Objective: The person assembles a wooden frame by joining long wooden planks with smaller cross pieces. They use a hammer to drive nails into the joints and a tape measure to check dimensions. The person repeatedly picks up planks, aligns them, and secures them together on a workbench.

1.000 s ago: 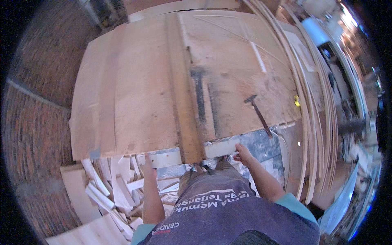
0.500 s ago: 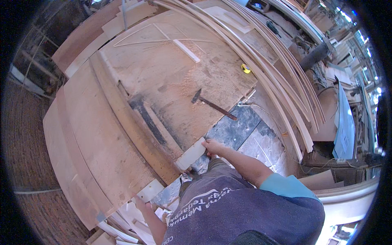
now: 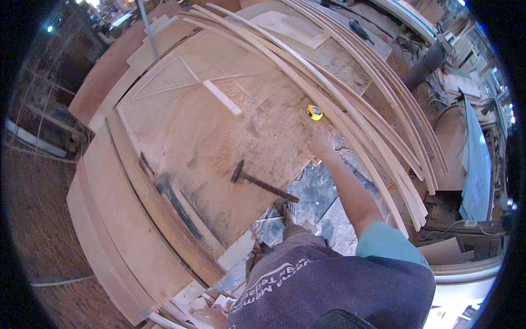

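Seemingly at full stretch, the right hand (image 3: 320, 142) lies on the far right part of the big plywood sheet (image 3: 219, 142) in the head view, fingers bent loosely down onto the wood and holding nothing, with the arm straight from the teal sleeve. Just beyond the fingertips sits a small yellow tape measure (image 3: 314, 112), close but apart from them, tucked against the stack of long bent wooden strips (image 3: 372, 126) that curves along the sheet's right edge. A hammer (image 3: 263, 183) lies flat nearer the body, its head to the left and its handle end at the sheet's near edge, within easy reach. The left hand is out of sight, so its fingers cannot be told. Offcuts lie on the floor at the near left.
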A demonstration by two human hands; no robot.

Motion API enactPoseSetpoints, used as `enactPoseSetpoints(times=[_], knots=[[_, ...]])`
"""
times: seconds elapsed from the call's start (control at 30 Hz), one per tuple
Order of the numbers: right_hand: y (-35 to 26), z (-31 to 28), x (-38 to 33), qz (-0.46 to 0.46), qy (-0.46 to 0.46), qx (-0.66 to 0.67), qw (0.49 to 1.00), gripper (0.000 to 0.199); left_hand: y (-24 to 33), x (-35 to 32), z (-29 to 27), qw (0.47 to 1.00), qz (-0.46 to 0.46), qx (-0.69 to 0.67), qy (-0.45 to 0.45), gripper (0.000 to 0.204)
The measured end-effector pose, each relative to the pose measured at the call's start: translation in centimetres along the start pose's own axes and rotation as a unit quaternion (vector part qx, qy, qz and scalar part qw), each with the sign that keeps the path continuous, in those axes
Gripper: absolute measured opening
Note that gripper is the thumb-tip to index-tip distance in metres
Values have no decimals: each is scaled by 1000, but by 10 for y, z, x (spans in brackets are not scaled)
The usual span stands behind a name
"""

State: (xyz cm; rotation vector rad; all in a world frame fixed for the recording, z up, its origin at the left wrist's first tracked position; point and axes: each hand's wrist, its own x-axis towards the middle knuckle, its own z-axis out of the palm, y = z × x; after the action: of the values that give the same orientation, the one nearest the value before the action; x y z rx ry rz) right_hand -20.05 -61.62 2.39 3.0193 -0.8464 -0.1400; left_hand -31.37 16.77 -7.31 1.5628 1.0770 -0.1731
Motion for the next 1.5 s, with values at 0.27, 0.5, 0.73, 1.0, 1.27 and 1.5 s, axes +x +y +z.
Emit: enactPoseSetpoints(times=[0.27,0.5,0.73,1.0,1.27,1.5], knots=[[45,3,93,37,-33,51,997,52,-29,-103,118,928,-57,291,-224,64],[75,27,106,27,-45,15,999,52,-12,-126,181,879,-35,367,-302,63],[70,7,46,47,-36,135,989,52,-11,-110,190,849,-13,408,-334,62],[62,-20,-30,112,153,574,797,59,-16,-66,150,795,-1,471,-383,60],[53,-106,-99,54,263,871,411,56,-20,-25,103,734,15,531,-424,59],[31,-124,-219,76,119,950,278,38,-24,-20,103,664,34,581,-470,58]])
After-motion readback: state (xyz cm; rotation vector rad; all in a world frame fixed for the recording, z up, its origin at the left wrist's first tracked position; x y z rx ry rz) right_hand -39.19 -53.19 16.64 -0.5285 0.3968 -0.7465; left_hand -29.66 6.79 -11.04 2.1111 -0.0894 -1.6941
